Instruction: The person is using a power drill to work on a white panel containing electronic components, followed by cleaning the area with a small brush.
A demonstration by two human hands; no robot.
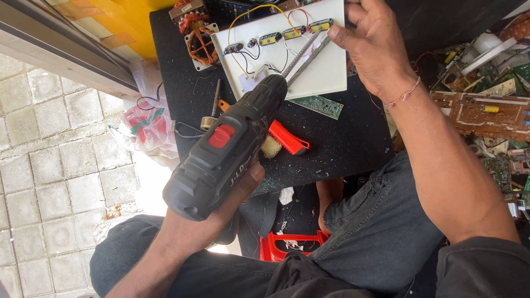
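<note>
Black cordless drill (223, 152) with red switch, probably heavy and rigid, grippy at handle; nose pressed on white board (326, 66). Left hand (221, 221) clenched around handle from below. Right hand (375, 47), fingers grasping board edge, steadying thin light panel with fragile wires. Below, black surface (342, 143), red brush (287, 138).

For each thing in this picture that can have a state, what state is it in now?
cordless drill: held in the left hand, its nose pointed down at the white board.
white board: flat on the black table, switches and wires mounted on it, steadied by the right hand.
red-handled brush: lying loose on the table.
green circuit board: lying flat, partly under the white board.
</note>
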